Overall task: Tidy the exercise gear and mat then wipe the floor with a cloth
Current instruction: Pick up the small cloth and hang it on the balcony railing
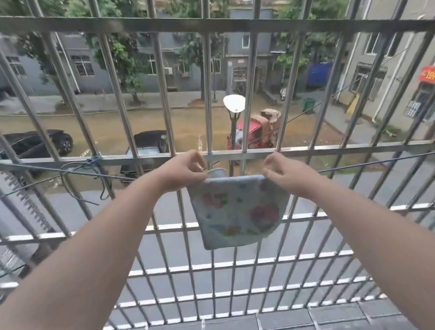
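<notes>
- I am looking out through a steel window grille that is boxing in a balcony-like ledge; beyond it a wet street, parked cars and grey buildings are showing.
- The cloth, pale blue with a faded floral print, is hanging folded over a thin wire line that is running across inside the grille; most of it is dangling on the near side, a short flap is rising behind.
- My left hand is pinching the cloth's upper left corner between thumb and fingers, closed on the fabric.
- My right hand is pinching the upper right corner the same way, closed on it.
- Judgement: I am holding both top corners so that the fold is sitting square on the line and spreading flat, whether I am hanging it to dry or lifting it off; I cannot tell which.
- A knotted cord is binding the line to the grille's horizontal bar at left, well apart from the cloth.
- No exercise gear or mat is showing here.
</notes>
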Action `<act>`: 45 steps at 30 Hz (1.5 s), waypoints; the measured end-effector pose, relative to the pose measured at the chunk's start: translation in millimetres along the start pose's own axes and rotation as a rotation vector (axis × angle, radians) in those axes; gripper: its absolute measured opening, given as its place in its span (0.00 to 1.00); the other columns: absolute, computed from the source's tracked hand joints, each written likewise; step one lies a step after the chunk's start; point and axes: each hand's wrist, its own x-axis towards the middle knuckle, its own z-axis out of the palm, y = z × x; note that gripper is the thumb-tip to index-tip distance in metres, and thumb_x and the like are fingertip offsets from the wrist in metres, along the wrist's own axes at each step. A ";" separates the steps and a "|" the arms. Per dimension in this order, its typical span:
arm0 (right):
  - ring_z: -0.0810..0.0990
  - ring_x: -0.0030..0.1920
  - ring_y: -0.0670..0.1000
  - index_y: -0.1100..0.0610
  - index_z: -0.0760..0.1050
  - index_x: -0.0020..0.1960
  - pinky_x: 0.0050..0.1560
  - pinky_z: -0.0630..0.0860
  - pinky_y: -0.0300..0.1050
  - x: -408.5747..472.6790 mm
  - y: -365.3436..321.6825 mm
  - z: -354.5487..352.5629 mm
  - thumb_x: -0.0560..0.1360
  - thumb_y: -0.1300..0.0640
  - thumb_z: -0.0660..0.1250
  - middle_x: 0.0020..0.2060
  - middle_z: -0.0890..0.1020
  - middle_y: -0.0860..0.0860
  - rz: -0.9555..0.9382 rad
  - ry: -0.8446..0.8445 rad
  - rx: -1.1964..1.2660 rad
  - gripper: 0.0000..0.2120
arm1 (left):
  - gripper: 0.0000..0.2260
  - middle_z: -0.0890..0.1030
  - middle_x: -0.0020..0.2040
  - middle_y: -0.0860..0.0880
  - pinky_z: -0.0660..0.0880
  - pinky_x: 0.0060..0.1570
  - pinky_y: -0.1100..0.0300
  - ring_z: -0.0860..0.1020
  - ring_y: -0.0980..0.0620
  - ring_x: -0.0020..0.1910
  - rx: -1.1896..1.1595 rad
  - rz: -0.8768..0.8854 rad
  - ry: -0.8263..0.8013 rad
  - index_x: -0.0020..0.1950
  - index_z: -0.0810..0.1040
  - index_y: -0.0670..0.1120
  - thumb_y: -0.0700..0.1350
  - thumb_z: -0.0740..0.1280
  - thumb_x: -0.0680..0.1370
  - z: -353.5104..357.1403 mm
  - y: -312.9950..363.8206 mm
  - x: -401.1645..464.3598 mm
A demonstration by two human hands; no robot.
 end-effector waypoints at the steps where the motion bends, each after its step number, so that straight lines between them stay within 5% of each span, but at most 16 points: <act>1: 0.78 0.57 0.53 0.44 0.69 0.61 0.54 0.72 0.48 -4.1 2.3 1.9 0.79 0.41 0.61 0.57 0.80 0.47 -0.020 -0.021 0.001 0.14 | 0.07 0.85 0.48 0.54 0.79 0.50 0.55 0.83 0.54 0.49 0.034 0.042 0.036 0.50 0.75 0.53 0.47 0.72 0.75 2.1 0.2 -4.3; 6: 0.80 0.51 0.50 0.47 0.73 0.53 0.50 0.74 0.44 -20.8 19.5 11.9 0.74 0.57 0.69 0.48 0.81 0.45 -0.185 0.117 0.021 0.10 | 0.03 0.82 0.46 0.58 0.77 0.53 0.59 0.80 0.59 0.48 0.170 0.212 0.106 0.47 0.79 0.53 0.47 0.72 0.76 10.9 1.5 -28.3; 11: 0.80 0.46 0.47 0.53 0.80 0.47 0.51 0.76 0.43 -36.3 33.1 13.1 0.75 0.59 0.70 0.43 0.83 0.45 -0.220 0.210 0.068 0.03 | 0.05 0.77 0.50 0.59 0.73 0.45 0.58 0.76 0.56 0.48 0.586 0.369 0.208 0.52 0.80 0.57 0.48 0.68 0.78 9.5 8.5 -48.0; 16: 0.78 0.44 0.39 0.49 0.81 0.44 0.46 0.70 0.30 -47.0 33.3 7.3 0.76 0.60 0.70 0.41 0.82 0.42 -0.224 0.309 0.198 0.07 | 0.02 0.80 0.44 0.58 0.77 0.48 0.54 0.78 0.55 0.45 0.460 0.306 0.193 0.48 0.82 0.56 0.49 0.70 0.76 4.2 -0.1 -53.5; 21: 0.76 0.43 0.48 0.49 0.76 0.47 0.42 0.69 0.41 -48.6 22.9 4.6 0.80 0.56 0.64 0.41 0.80 0.43 -0.174 0.401 0.216 0.05 | 0.06 0.83 0.41 0.54 0.83 0.41 0.53 0.83 0.52 0.40 0.155 0.160 0.205 0.42 0.81 0.54 0.44 0.70 0.78 5.8 3.0 -56.7; 24: 0.78 0.48 0.50 0.47 0.80 0.48 0.47 0.72 0.44 -45.6 23.4 4.8 0.80 0.54 0.64 0.43 0.83 0.45 -0.129 0.319 0.155 0.07 | 0.03 0.83 0.46 0.48 0.83 0.36 0.53 0.84 0.48 0.41 -0.035 0.086 0.281 0.48 0.81 0.47 0.43 0.68 0.80 3.5 13.8 -54.7; 29: 0.80 0.52 0.48 0.46 0.82 0.50 0.56 0.75 0.47 -49.5 21.0 5.6 0.79 0.56 0.64 0.47 0.84 0.42 -0.118 0.195 0.055 0.10 | 0.04 0.81 0.52 0.55 0.78 0.56 0.51 0.79 0.52 0.52 0.177 0.098 0.295 0.54 0.79 0.52 0.47 0.67 0.80 3.3 6.2 -48.0; 35: 0.80 0.49 0.43 0.49 0.82 0.54 0.54 0.74 0.39 -53.2 18.3 -0.2 0.78 0.56 0.67 0.46 0.83 0.40 -0.168 0.102 0.009 0.08 | 0.01 0.83 0.44 0.59 0.78 0.50 0.58 0.80 0.59 0.46 0.311 0.171 0.055 0.46 0.81 0.56 0.52 0.71 0.77 -5.6 -8.0 -60.3; 45: 0.78 0.50 0.53 0.51 0.78 0.54 0.51 0.76 0.52 -56.9 12.1 3.9 0.80 0.58 0.58 0.48 0.81 0.47 -0.196 0.080 -0.232 0.10 | 0.05 0.80 0.47 0.56 0.73 0.45 0.57 0.78 0.53 0.47 0.517 0.155 0.018 0.49 0.78 0.56 0.48 0.63 0.81 -1.5 -4.6 -59.9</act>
